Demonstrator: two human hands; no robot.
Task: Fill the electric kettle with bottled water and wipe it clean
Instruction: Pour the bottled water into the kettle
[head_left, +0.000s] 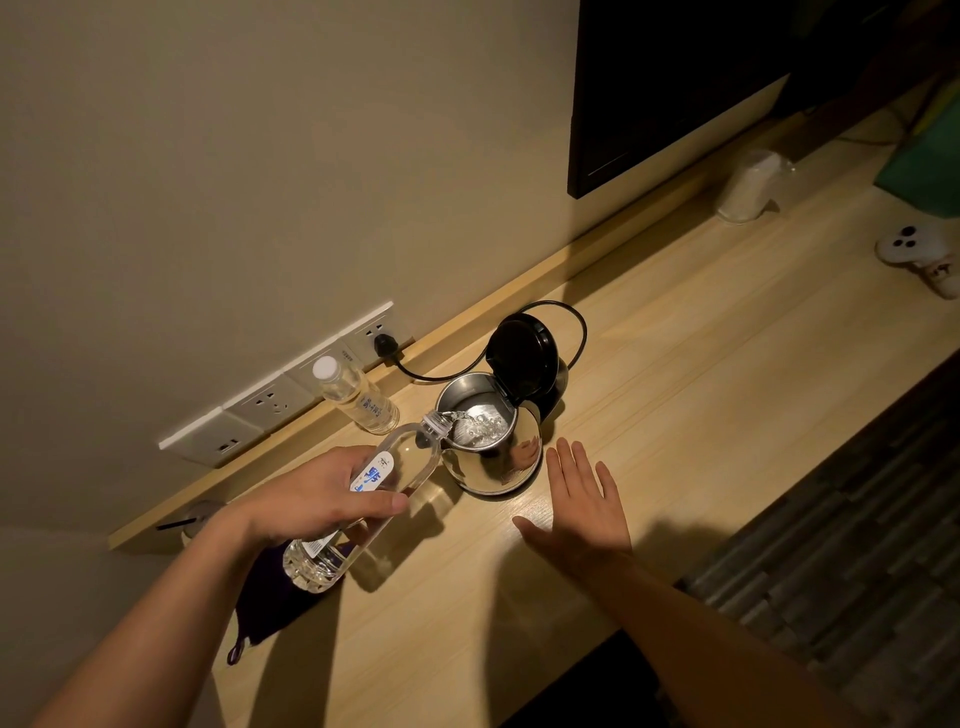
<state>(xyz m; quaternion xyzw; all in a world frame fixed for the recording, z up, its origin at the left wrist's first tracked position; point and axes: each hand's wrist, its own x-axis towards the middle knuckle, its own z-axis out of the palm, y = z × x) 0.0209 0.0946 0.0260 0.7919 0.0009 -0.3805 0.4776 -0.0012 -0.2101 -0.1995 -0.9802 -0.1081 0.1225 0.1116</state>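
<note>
A steel electric kettle (498, 457) stands on the wooden desk (701, 364) with its black lid (522, 358) flipped up. My left hand (322, 493) grips a clear water bottle (363, 499), tilted with its neck over the kettle's mouth; water runs into the kettle. My right hand (582, 499) lies flat on the desk, fingers straight, just right of the kettle and apart from it. A dark purple cloth (270, 608) lies on the desk under my left forearm.
A second, capped bottle (358, 397) stands by the wall sockets (280, 389). The kettle's black cord (571, 332) runs to a plug. A wrapped cup (748, 187), a white controller (914, 249) and a green bag (924, 161) sit at the far right, below a dark TV (675, 78).
</note>
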